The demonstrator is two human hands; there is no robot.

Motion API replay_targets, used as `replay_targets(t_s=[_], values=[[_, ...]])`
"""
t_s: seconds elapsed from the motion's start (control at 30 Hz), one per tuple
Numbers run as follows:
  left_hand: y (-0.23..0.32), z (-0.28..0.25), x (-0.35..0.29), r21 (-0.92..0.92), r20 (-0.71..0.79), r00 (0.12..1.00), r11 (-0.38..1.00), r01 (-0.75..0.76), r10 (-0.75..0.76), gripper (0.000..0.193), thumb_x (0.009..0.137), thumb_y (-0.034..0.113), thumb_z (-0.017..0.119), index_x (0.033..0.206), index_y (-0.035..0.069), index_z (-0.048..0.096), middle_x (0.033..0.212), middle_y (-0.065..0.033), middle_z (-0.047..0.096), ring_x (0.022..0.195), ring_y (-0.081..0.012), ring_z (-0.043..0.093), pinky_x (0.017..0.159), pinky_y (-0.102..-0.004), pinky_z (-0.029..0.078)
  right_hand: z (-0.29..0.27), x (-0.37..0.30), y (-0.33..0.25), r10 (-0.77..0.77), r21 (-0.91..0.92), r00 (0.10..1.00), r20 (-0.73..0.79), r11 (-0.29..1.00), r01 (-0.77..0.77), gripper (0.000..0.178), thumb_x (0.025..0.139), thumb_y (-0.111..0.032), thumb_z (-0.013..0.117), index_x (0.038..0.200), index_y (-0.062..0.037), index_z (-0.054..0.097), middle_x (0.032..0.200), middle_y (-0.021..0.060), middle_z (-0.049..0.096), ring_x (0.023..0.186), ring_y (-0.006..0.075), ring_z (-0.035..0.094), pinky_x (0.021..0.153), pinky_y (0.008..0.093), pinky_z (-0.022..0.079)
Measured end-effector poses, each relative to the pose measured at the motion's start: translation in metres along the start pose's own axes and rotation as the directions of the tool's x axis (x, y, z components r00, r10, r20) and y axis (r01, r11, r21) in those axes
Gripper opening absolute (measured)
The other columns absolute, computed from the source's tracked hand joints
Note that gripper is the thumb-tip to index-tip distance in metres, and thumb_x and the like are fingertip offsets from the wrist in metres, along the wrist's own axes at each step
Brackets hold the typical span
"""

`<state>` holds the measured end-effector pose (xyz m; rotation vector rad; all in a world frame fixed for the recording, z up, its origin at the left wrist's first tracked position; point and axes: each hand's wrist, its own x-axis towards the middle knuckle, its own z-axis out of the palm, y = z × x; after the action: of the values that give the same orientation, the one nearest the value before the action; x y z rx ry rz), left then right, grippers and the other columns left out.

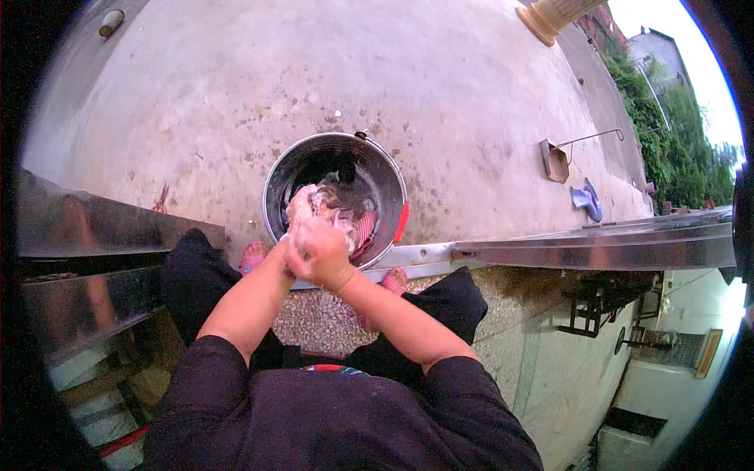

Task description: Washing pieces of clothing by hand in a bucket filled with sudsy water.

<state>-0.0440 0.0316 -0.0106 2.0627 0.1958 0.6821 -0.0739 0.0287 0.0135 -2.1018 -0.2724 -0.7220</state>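
Note:
A metal bucket (276, 170) stands on the ground just in front of my feet, its red handle grip (401, 223) hanging at the right side. Over the bucket my two hands are pressed together. My right hand (320, 250) is closed, nearest to me, and partly covers my left hand (300, 208), which is streaked with white suds. Between them they grip a wet, sudsy cloth (336, 213); its shape is hard to make out. Red-and-white striped fabric (366, 226) lies inside the bucket beside my right hand. Dark contents lie deeper in the bucket.
Under my seat-side feet runs a metal door sill (428, 254). Dark door panels (94, 216) flank me left and right (597, 247). On the concrete at right lie a long-handled dustpan (555, 161) and a blue-and-white object (587, 201). A column base (542, 22) stands farther off.

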Motion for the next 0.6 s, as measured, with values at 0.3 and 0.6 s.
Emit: replay_targets(t_s=[0.3, 0.6], values=[[-0.042, -0.012, 0.009, -0.193, 0.959, 0.142, -0.198, 0.961, -0.246, 0.022, 0.082, 0.033, 0.048, 0.075, 0.013, 0.056, 0.070, -0.0025, 0.055, 0.067, -0.0163, 0.053, 0.060, -0.0342, 0.045, 0.000, -0.006, 0.051, 0.122, -0.172, 0.992, 0.013, 0.978, -0.118, 0.020, 0.068, -0.015, 0.060, 0.055, -0.0063, 0.048, 0.060, 0.0123, 0.050, 0.053, 0.0284, 0.049, 0.048, 0.0371, 0.039], [-0.036, 0.006, -0.008, -0.205, 0.824, 0.096, -0.135, 0.970, -0.558, 0.027, 0.082, 0.036, 0.044, 0.078, 0.013, 0.056, 0.069, -0.0022, 0.054, 0.057, -0.0169, 0.054, 0.052, -0.0314, 0.046, -0.014, -0.008, 0.079, 0.230, -0.314, 0.973, 0.000, 0.924, -0.218, 0.015, 0.068, -0.016, 0.057, 0.056, -0.0082, 0.051, 0.061, 0.0104, 0.051, 0.056, 0.0269, 0.051, 0.048, 0.0397, 0.040]])
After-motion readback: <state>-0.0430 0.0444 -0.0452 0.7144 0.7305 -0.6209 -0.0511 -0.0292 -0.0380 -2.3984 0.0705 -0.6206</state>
